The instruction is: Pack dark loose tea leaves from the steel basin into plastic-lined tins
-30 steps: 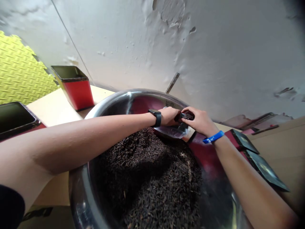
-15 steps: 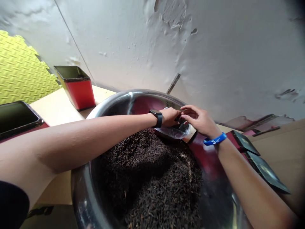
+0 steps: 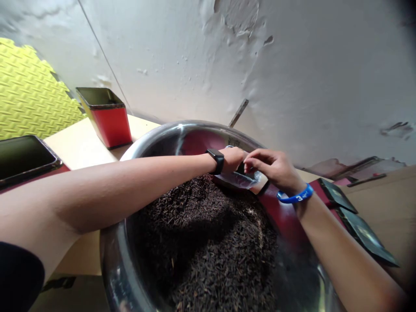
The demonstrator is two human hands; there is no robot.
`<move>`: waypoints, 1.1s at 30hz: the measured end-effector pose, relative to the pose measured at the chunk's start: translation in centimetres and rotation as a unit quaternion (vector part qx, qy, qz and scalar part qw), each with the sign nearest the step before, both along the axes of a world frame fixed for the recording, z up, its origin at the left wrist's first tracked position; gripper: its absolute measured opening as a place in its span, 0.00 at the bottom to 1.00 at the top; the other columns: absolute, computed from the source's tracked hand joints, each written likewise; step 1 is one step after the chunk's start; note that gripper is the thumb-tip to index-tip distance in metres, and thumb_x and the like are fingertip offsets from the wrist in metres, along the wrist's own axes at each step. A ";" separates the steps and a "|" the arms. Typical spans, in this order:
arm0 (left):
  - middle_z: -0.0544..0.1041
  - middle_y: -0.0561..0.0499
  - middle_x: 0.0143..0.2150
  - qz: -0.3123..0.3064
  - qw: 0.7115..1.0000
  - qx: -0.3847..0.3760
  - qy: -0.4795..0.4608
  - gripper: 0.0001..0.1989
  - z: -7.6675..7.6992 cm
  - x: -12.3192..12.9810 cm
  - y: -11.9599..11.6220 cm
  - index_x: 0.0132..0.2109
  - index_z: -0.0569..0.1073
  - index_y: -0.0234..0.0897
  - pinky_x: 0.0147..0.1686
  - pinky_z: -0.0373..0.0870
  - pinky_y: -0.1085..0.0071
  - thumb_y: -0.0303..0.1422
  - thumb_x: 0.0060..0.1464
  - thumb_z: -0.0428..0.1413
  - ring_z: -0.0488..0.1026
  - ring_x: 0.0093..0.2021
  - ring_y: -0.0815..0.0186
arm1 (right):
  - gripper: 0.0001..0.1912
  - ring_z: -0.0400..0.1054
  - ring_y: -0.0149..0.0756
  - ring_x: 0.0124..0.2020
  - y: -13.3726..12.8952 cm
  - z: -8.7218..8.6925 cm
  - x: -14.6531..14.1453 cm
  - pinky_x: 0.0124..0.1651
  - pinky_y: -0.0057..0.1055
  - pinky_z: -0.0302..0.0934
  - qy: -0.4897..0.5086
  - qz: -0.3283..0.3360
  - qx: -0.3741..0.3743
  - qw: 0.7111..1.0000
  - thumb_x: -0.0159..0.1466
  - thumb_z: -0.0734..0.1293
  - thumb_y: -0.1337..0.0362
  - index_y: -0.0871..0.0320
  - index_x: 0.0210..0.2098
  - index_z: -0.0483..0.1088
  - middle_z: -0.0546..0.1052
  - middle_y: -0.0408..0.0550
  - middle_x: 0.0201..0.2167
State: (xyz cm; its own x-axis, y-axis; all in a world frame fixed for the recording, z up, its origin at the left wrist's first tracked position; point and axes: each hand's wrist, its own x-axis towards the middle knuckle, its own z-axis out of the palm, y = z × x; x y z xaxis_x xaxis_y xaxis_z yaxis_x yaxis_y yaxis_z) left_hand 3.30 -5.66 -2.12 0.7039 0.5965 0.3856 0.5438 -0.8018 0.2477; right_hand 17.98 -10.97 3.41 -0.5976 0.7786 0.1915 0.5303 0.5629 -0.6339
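A large steel bowl (image 3: 121, 255) holds a heap of dark dried leaves (image 3: 224, 247), like loose tea. Near its far rim lies a tin (image 3: 260, 186) with a clear plastic liner (image 3: 238, 180) spread at its mouth. My left hand (image 3: 232, 158), below a black watch, is at the tin's mouth; its fingertips are mostly hidden. My right hand (image 3: 271, 167), with a blue wristband, is pinched at the opening beside my left hand, and what lies between its fingers is too small to make out.
An open red tin (image 3: 113, 125) stands on the pale table (image 3: 78, 141) at the left, and another open tin (image 3: 29, 160) sits nearer. Dark lids (image 3: 360, 229) lie at the right. Behind the bowl rises a peeling wall (image 3: 162, 52); yellow foam matting (image 3: 29, 91) is at far left.
My right hand has shifted slightly left and down, and its fingers have drawn together into a pinch. My left hand stays at the tin. The whole view has shifted slightly.
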 end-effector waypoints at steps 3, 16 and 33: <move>0.75 0.48 0.36 0.005 1.000 0.013 0.009 0.09 0.2 0.0 -0.2 0.36 0.71 0.34 0.30 0.62 0.73 0.31 0.51 0.48 0.70 0.33 0.66 | 0.15 0.68 0.33 0.37 -1.0 -0.4 -1.3 0.41 0.31 0.63 -0.111 0.125 -0.131 0.977 0.56 0.64 0.57 0.56 0.40 0.69 0.74 0.45 0.36; 0.74 0.48 0.37 0.021 0.999 0.026 0.011 0.09 -0.1 -0.1 0.1 0.36 0.73 0.36 0.37 0.63 0.73 0.30 0.51 0.48 0.70 0.37 0.66 | 0.54 0.33 0.48 0.62 0.7 -10.5 -2.5 0.62 0.42 0.33 -0.338 0.154 -0.097 0.923 0.45 0.64 0.40 0.61 0.62 0.44 0.42 0.55 0.63; 0.73 0.49 0.37 0.002 0.998 0.060 0.005 0.10 -0.7 0.2 0.3 0.34 0.73 0.37 0.35 0.63 0.72 0.32 0.50 0.47 0.70 0.36 0.64 | 0.55 0.48 0.49 0.58 0.7 -13.6 -3.4 0.59 0.42 0.43 -0.297 0.090 -0.011 0.951 0.38 0.64 0.35 0.65 0.57 0.55 0.57 0.61 0.56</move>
State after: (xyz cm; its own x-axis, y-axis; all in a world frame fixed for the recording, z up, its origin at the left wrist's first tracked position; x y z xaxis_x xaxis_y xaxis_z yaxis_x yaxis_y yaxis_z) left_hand 3.47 -5.39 -2.81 0.7050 0.5498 0.4480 0.5494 -0.8228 0.1452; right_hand 14.57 -10.28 -10.16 -0.7194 0.6535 -0.2354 0.6944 0.6687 -0.2658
